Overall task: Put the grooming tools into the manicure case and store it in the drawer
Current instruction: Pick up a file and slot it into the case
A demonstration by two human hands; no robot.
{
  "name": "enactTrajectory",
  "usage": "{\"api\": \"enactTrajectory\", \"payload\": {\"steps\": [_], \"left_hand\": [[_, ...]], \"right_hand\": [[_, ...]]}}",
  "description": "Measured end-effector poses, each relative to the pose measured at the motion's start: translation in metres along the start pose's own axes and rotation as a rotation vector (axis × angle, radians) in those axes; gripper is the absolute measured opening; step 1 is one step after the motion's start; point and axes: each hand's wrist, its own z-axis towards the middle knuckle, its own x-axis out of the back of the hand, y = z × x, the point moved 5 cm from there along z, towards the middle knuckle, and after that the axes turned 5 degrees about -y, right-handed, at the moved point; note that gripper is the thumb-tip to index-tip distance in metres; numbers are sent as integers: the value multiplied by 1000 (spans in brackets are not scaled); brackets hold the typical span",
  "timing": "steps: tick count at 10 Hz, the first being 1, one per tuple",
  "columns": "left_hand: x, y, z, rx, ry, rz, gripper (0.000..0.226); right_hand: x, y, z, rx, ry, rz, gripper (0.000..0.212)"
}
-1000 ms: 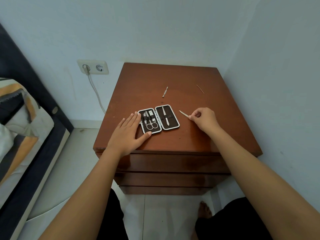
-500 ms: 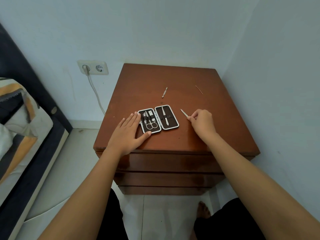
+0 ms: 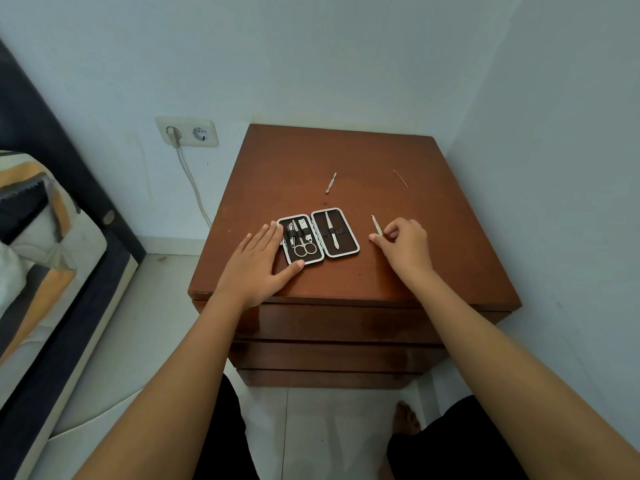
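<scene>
An open manicure case (image 3: 341, 251) with a white rim lies flat on the brown nightstand (image 3: 363, 161). Its left half holds scissors and clippers, its right half one slim tool. My left hand (image 3: 258, 263) lies flat on the wood, fingers spread, thumb touching the case's left edge. My right hand (image 3: 405, 245) is to the right of the case and pinches a thin metal tool (image 3: 376, 224) whose tip points away from me. A shaped metal tool (image 3: 331, 182) and a thin stick (image 3: 400, 178) lie loose farther back on the top.
The nightstand has shut drawers (image 3: 332, 322) below its top and stands in a corner, with walls behind and to the right. A wall socket with a plugged cable (image 3: 187, 131) is at the left, a bed (image 3: 41, 237) farther left. My knees and a foot (image 3: 407, 419) are on the tiled floor.
My right hand has lifted the thin metal tool's tip slightly and shifted a little toward the case. The left hand and case stay put.
</scene>
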Motion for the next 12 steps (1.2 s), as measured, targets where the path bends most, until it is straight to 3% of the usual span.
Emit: {"api": "enactTrajectory", "payload": {"steps": [3, 6, 7, 9, 11, 12], "left_hand": [[0, 1, 0, -2, -9, 9, 90], [1, 2, 0, 2, -11, 7, 94], [1, 1, -1, 1, -7, 8, 96], [0, 1, 0, 3, -7, 8, 89], [1, 2, -1, 1, 0, 0, 89], [1, 2, -1, 0, -2, 2, 88]], "right_hand": [[-1, 1, 11, -38, -134, 27, 9], [-11, -14, -2, 120, -148, -275, 14], [-10, -15, -6, 118, -151, -200, 7], [-7, -11, -2, 88, -142, -18, 15], [-1, -3, -9, 143, -77, -1, 3], [4, 6, -10, 77, -35, -4, 11]]}}
